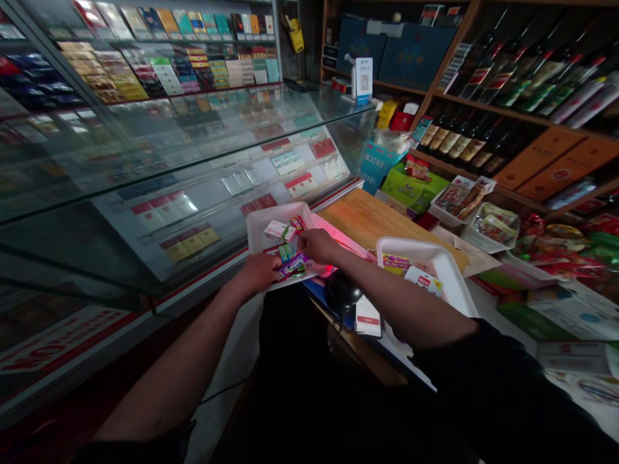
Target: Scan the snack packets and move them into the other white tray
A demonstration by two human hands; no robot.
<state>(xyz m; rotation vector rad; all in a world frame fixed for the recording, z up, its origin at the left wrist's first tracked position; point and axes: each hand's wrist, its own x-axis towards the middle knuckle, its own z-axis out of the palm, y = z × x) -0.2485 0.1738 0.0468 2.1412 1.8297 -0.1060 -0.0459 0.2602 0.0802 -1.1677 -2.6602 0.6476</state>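
A white tray (261,222) sits on the counter edge and holds small packets: a white and red box (279,229), green packs (286,252) and a purple pack (294,264). My left hand (260,270) is closed on the tray's near edge beside the purple pack. My right hand (315,245) rests over the tray's right side, fingers curled on the small packets there; which one they grip is hidden. A second white tray (447,270) with more packets stands to the right, under my right forearm.
A glass display case (193,161) of cigarette packs fills the left. A wooden board (367,219) lies behind the trays. A black scanner (341,291) sits below my right arm. Snack boxes and shelves of bottles (512,77) crowd the right.
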